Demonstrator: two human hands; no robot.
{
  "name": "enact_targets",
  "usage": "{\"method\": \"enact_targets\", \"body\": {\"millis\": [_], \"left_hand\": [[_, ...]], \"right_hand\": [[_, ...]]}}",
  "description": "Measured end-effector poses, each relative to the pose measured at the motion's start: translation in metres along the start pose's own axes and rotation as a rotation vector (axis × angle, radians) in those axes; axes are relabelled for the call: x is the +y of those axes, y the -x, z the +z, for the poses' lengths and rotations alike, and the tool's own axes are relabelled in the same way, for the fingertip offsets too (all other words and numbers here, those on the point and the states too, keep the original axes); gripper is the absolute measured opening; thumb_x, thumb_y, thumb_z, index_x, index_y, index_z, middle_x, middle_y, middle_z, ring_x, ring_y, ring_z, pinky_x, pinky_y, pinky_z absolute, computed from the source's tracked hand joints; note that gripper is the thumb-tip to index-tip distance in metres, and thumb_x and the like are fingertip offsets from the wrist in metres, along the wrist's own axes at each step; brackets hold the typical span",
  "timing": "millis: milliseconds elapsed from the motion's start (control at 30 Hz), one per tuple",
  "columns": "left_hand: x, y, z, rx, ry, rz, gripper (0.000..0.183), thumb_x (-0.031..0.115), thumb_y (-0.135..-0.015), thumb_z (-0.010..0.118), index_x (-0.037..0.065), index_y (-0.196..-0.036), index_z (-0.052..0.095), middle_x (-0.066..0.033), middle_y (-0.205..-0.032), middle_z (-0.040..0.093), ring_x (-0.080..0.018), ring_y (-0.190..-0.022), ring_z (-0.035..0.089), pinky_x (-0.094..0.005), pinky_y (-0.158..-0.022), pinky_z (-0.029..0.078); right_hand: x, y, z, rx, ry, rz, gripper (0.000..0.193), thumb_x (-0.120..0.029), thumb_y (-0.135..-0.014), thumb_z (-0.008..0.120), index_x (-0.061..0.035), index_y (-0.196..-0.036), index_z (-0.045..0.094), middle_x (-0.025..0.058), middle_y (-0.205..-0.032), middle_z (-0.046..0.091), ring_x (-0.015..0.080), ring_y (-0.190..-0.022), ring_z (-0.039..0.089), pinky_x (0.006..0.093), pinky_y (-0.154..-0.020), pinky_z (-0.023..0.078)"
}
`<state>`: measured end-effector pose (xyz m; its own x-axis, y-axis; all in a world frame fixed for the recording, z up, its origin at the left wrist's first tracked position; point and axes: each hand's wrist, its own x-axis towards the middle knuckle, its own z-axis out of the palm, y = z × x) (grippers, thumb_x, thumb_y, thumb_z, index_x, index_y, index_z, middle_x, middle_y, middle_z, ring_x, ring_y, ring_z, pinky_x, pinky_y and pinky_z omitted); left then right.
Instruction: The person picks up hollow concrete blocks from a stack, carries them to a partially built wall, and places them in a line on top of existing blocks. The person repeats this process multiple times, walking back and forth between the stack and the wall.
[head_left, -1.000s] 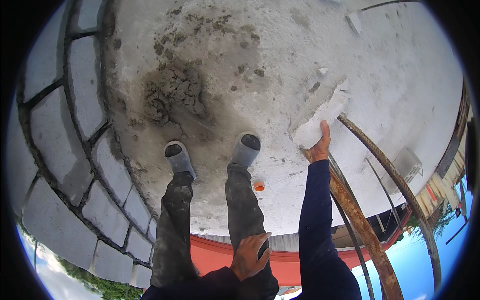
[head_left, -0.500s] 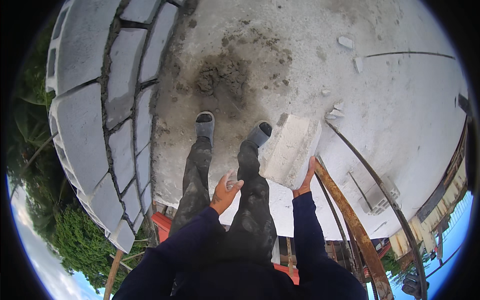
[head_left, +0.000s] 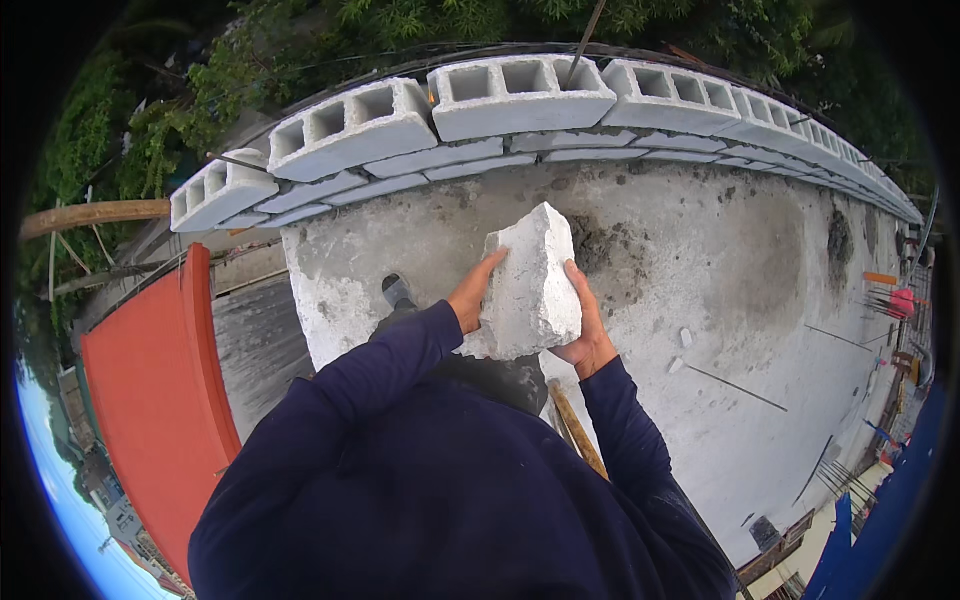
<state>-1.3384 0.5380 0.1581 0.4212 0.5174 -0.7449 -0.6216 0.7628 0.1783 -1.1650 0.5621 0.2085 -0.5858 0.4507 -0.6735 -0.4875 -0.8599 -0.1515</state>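
A broken piece of concrete block [head_left: 530,285], pale grey with a rough edge, is held up in front of my body. My left hand [head_left: 474,293] grips its left side and my right hand [head_left: 588,330] its right side, fingers closed round it. Beyond it runs a low wall of hollow concrete blocks [head_left: 522,100], the top row with its holes facing up. A patch of wet mortar [head_left: 605,245] lies on the concrete floor [head_left: 745,330] behind the held piece, partly hidden by it.
A rusty bar [head_left: 578,430] stands close by my right forearm. To the left is a red-orange panel [head_left: 150,390], beside the floor's edge. Thin rebar [head_left: 735,387] and small rubble [head_left: 686,338] lie on the floor at right. One sandalled foot [head_left: 396,290] shows left of the piece.
The block piece has come up off the floor. My left hand has joined my right on it. The view has swung left, so the wall now runs across the top.
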Motion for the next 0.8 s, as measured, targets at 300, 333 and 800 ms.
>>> {"method": "enact_targets", "body": {"millis": [300, 333, 800], "left_hand": [[0.128, 0.142, -0.111, -0.122, 0.135, 0.379, 0.055, 0.043, -0.091, 0.048, 0.003, -0.129, 0.043, -0.0121, -0.118, 0.056, -0.0219, -0.103, 0.059, -0.0345, -0.087, 0.049], [0.14, 0.153, -0.119, -0.12, 0.131, 0.434, 0.055, 0.043, -0.09, 0.049, 0.002, -0.128, 0.044, -0.0118, -0.117, 0.057, -0.021, -0.102, 0.059, -0.0335, -0.086, 0.049], [0.28, 0.246, -0.038, -0.686, -1.622, 1.471, 0.064, 0.024, -0.068, 0.075, 0.005, -0.123, 0.049, -0.0126, -0.104, 0.06, -0.0274, -0.092, 0.06, -0.0365, -0.083, 0.048]], "right_hand": [[0.092, -0.083, 0.195, -0.05, 0.461, -0.002, 0.076, -0.057, -0.086, 0.047, -0.004, -0.137, 0.031, 0.0172, -0.13, 0.045, 0.0288, -0.116, 0.048, 0.0479, -0.093, 0.042], [0.093, -0.086, 0.206, -0.081, 0.422, 0.03, 0.078, -0.059, -0.085, 0.046, -0.0037, -0.138, 0.03, 0.0177, -0.131, 0.044, 0.0292, -0.118, 0.047, 0.0486, -0.095, 0.041], [0.017, -0.075, 0.302, -0.157, 0.779, 0.181, 0.088, -0.067, -0.087, 0.03, 0.0051, -0.137, 0.027, 0.0196, -0.133, 0.041, 0.0261, -0.117, 0.049, 0.0381, -0.096, 0.043]]}}
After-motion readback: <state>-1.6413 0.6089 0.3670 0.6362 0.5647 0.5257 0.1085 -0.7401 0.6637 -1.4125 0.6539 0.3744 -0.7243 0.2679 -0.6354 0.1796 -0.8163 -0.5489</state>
